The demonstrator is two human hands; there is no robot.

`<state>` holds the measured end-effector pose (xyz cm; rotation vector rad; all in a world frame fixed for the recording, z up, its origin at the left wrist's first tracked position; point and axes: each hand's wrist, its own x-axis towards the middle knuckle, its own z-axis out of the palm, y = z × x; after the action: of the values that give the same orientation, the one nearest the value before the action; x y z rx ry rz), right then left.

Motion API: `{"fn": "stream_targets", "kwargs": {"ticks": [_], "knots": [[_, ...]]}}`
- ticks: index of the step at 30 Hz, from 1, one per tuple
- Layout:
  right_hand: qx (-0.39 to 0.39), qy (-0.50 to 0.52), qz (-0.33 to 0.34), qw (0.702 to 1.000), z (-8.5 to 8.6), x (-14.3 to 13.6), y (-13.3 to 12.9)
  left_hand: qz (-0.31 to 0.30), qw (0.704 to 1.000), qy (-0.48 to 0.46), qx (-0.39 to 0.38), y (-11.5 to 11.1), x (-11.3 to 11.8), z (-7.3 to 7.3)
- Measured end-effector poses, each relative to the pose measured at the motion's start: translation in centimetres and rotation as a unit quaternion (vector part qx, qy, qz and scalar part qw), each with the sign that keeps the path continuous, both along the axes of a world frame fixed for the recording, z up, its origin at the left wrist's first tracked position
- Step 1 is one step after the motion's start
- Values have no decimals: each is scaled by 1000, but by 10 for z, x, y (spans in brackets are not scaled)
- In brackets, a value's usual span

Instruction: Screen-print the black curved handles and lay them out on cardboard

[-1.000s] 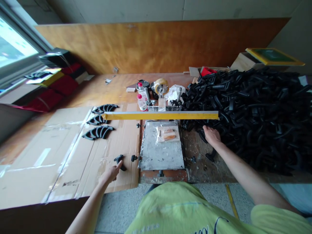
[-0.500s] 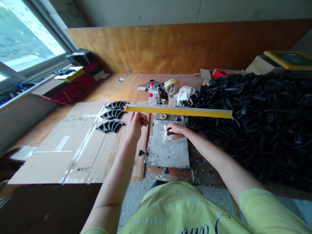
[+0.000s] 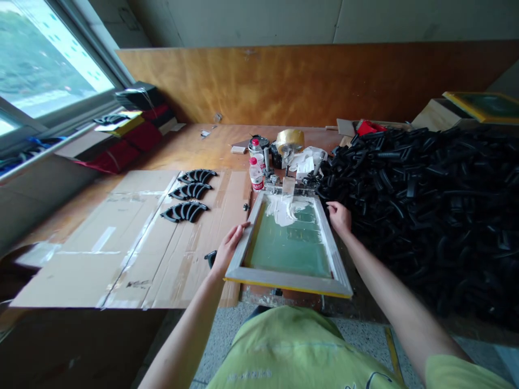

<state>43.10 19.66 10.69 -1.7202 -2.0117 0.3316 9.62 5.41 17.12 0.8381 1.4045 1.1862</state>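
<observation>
A screen-printing frame [image 3: 343, 270] with grey sides and green mesh lies low over the work plate, hiding it. White ink [image 3: 284, 210] is smeared across its far end. At the frame's left side, my left hand [image 3: 229, 247] has its fingers closed on the edge. A small black part [image 3: 210, 259] shows beside that hand on the cardboard side; whether the hand touches it is unclear. My right hand [image 3: 340, 217] is just off the frame's far right side, fingers curled, and what they hold, if anything, is hidden.
Three rows of curved black parts [image 3: 185, 211] lie on the cardboard [image 3: 101, 270] at left. A large heap of black parts [image 3: 425, 216] covers the right. Behind the frame stand a red-capped bottle [image 3: 256, 175], a tape roll [image 3: 290, 140] and clamps.
The frame has swung down from its raised, edge-on position over the plate. My left hand has come down and nearer; my right hand has left the plate for the frame's right side.
</observation>
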Motion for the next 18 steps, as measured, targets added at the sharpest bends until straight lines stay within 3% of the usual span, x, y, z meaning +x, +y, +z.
{"fn": "stream_targets", "kwargs": {"ticks": [2, 4, 6, 8, 11, 15, 18], "knots": [[67, 19, -10, 998, 18, -15, 14, -19, 999, 10, -50, -10, -3, -29], [122, 7, 55, 991, 33, -47, 27, -16, 997, 23, -65, -12, -4, -58], [99, -45, 131, 985, 41, -83, 36, -12, 997, 47, -60, -10, -3, -83], [34, -96, 169, 980, 43, -107, 35, -7, 997, 60, -50, -8, -3, -98], [-2, -130, 219, 967, 36, -111, 17, 9, 997, 52, -51, -6, -2, -103], [20, -108, 385, 917, 33, -87, -6, 38, 996, 36, -71, -8, 0, -91], [3, -95, 390, 916, 35, -80, -5, 38, 995, 35, -80, -9, 1, -86]]}}
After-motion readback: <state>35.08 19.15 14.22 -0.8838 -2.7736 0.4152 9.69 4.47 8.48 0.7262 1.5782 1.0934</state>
